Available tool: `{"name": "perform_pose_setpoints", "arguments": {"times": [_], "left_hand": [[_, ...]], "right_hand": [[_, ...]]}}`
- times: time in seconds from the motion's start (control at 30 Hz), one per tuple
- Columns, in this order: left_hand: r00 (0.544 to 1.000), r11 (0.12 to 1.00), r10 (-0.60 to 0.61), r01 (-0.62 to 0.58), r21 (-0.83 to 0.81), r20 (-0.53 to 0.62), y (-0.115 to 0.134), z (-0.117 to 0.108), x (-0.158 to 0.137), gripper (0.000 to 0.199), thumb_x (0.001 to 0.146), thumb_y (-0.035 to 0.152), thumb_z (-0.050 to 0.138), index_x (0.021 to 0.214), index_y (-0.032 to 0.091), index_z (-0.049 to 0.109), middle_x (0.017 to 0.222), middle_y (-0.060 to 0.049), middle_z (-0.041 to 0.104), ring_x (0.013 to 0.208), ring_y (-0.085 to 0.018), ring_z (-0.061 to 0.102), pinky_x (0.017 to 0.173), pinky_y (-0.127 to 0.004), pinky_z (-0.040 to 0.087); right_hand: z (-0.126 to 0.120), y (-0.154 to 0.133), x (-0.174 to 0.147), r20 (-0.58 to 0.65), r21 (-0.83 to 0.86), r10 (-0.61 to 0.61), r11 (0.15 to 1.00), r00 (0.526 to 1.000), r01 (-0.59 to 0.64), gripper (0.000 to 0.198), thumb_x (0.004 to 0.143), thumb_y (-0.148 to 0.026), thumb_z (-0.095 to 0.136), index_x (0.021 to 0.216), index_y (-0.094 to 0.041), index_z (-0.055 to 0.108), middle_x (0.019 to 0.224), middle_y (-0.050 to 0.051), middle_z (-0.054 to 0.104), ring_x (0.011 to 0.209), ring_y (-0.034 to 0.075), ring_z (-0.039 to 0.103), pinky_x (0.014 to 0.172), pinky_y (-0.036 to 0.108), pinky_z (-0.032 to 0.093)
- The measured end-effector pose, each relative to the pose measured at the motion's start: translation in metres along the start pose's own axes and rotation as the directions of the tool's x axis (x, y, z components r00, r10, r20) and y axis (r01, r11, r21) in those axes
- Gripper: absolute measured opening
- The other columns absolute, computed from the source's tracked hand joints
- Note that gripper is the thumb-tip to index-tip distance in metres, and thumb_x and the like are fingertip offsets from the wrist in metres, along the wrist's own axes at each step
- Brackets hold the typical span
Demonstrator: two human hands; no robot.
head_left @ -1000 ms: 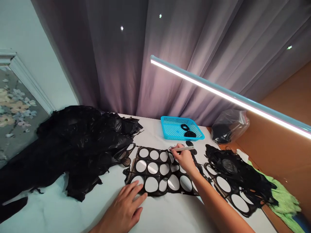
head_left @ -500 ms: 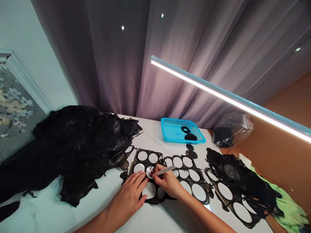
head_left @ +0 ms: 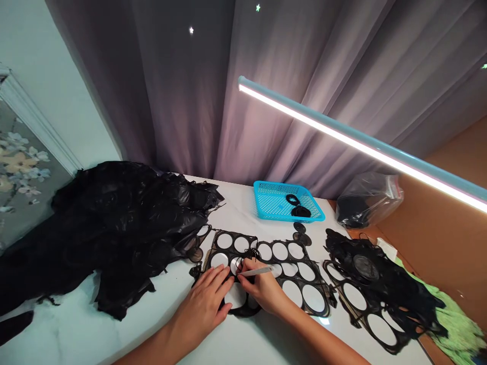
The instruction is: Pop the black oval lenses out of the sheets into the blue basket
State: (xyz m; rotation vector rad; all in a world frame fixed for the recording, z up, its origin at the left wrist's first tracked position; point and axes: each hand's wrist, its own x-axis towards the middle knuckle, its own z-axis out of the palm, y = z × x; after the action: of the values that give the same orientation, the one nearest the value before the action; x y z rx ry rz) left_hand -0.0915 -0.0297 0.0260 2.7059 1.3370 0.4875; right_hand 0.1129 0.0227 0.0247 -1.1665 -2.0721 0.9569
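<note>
A thin black sheet (head_left: 251, 238) with rows of large round holes lies on the white table in front of me. My left hand (head_left: 205, 299) rests flat on its left part, fingers stretched out, holding nothing. Close beside those fingertips, my right hand (head_left: 262, 289) grips a slim, flat, pale-grey tool (head_left: 258, 271) like a pen. The tool's tip is hidden by the fingers, so I cannot tell its kind. Around the right fingertips sit a partly covered round hole (head_left: 236, 265) and some loose, thin black strands (head_left: 250, 255).
A big heap of black sheeting (head_left: 125, 228) covers the left side. Behind stands a blue basket (head_left: 261, 213) with black rings and discs; small dark discs (head_left: 302, 239) lie before it. More holed black sheet (head_left: 380, 284), a clear bag (head_left: 375, 203) and green cloth (head_left: 456, 322) are right.
The camera view has shifted slightly. The grey tool is lying a little flatter in my right hand; my left hand stays in place on the sheet.
</note>
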Motion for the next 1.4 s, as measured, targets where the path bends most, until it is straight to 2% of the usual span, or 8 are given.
{"name": "perform_pose_setpoints", "arguments": {"times": [0.27, 0.4, 0.5, 0.6, 0.73, 0.9, 1.13, 1.4], "left_hand": [[0.999, 0.997, -0.01, 0.008, -0.072, -0.034, -0.003, -0.001, -0.001, 0.049, 0.087, 0.016, 0.058, 0.135, 0.022, 0.05, 0.153, -0.011, 0.035, 0.139, -0.032, 0.036, 0.106, -0.049, 0.044], [1.0, 0.999, -0.006, 0.005, -0.054, -0.02, -0.005, -0.003, -0.004, 0.046, 0.09, 0.02, 0.06, 0.135, 0.024, 0.051, 0.154, -0.01, 0.033, 0.139, -0.034, 0.034, 0.107, -0.05, 0.042], [1.0, 0.998, -0.017, 0.017, -0.055, 0.003, -0.004, -0.01, -0.002, 0.045, 0.089, 0.022, 0.063, 0.133, 0.024, 0.053, 0.151, -0.011, 0.037, 0.136, -0.034, 0.039, 0.102, -0.048, 0.047], [0.999, 0.996, -0.047, 0.048, -0.073, 0.012, -0.002, -0.02, 0.009, 0.035, 0.088, 0.022, 0.063, 0.122, 0.025, 0.06, 0.135, -0.011, 0.051, 0.122, -0.031, 0.053, 0.096, -0.047, 0.051], [0.997, 0.994, -0.061, 0.056, -0.094, -0.056, -0.005, -0.017, 0.034, 0.035, 0.088, 0.021, 0.061, 0.123, 0.022, 0.058, 0.127, -0.009, 0.057, 0.117, -0.028, 0.057, 0.095, -0.044, 0.051], [0.998, 1.0, -0.011, 0.011, 0.005, -0.068, -0.018, 0.011, 0.046, 0.049, 0.089, 0.025, 0.062, 0.135, 0.016, 0.047, 0.142, -0.015, 0.05, 0.133, -0.032, 0.044, 0.107, -0.05, 0.04], [0.998, 0.999, -0.013, 0.016, 0.049, -0.057, -0.022, 0.023, 0.037, 0.052, 0.09, 0.029, 0.061, 0.139, 0.018, 0.045, 0.148, -0.014, 0.044, 0.139, -0.031, 0.036, 0.109, -0.051, 0.036], [0.999, 0.999, -0.011, 0.014, 0.05, -0.046, -0.022, 0.024, 0.037, 0.054, 0.09, 0.028, 0.062, 0.14, 0.016, 0.045, 0.149, -0.014, 0.042, 0.139, -0.032, 0.035, 0.11, -0.052, 0.035]], "right_hand": [[0.011, -0.001, -0.004, 0.133, -0.495, -0.275, 0.814, 0.952, 0.304, 0.015, 0.082, -0.006, 0.056, 0.081, -0.021, 0.052, 0.087, 0.007, 0.058, 0.082, 0.023, 0.05, 0.073, 0.034, 0.042], [-0.041, 0.021, 0.028, -0.193, -0.513, -0.176, 0.857, 0.965, 0.054, 0.014, 0.084, -0.008, 0.047, 0.079, -0.021, 0.051, 0.084, 0.008, 0.057, 0.08, 0.023, 0.05, 0.07, 0.033, 0.041], [-0.085, 0.04, 0.051, -0.462, -0.345, 0.008, 0.919, 0.887, -0.188, 0.016, 0.085, -0.019, 0.047, 0.07, -0.023, 0.045, 0.069, 0.003, 0.052, 0.07, 0.021, 0.049, 0.064, 0.032, 0.04], [-0.097, 0.047, 0.058, -0.39, 0.067, 0.233, 0.972, 0.891, -0.225, 0.022, 0.082, -0.033, 0.055, 0.067, -0.023, 0.043, 0.067, 0.001, 0.054, 0.065, 0.019, 0.053, 0.055, 0.029, 0.042], [-0.077, 0.039, 0.058, -0.096, 0.687, 0.462, 0.672, 0.882, -0.278, 0.03, 0.071, -0.04, 0.07, 0.072, -0.023, 0.045, 0.081, 0.004, 0.064, 0.08, 0.021, 0.065, 0.048, 0.024, 0.047], [-0.057, 0.024, 0.059, 0.051, 0.847, 0.451, 0.454, 0.891, -0.278, 0.033, 0.068, -0.034, 0.075, 0.07, -0.022, 0.044, 0.085, 0.006, 0.067, 0.087, 0.019, 0.067, 0.072, 0.028, 0.055], [-0.031, 0.02, 0.047, 0.017, 0.368, 0.13, 0.921, 0.991, -0.127, 0.022, 0.08, -0.026, 0.062, 0.067, -0.021, 0.045, 0.069, -0.002, 0.056, 0.069, 0.015, 0.052, 0.066, 0.027, 0.04], [-0.022, 0.021, 0.043, -0.022, 0.086, 0.003, 0.996, 1.0, -0.001, 0.024, 0.085, -0.021, 0.055, 0.065, -0.021, 0.042, 0.065, -0.004, 0.045, 0.063, 0.014, 0.042, 0.061, 0.025, 0.032]]}}
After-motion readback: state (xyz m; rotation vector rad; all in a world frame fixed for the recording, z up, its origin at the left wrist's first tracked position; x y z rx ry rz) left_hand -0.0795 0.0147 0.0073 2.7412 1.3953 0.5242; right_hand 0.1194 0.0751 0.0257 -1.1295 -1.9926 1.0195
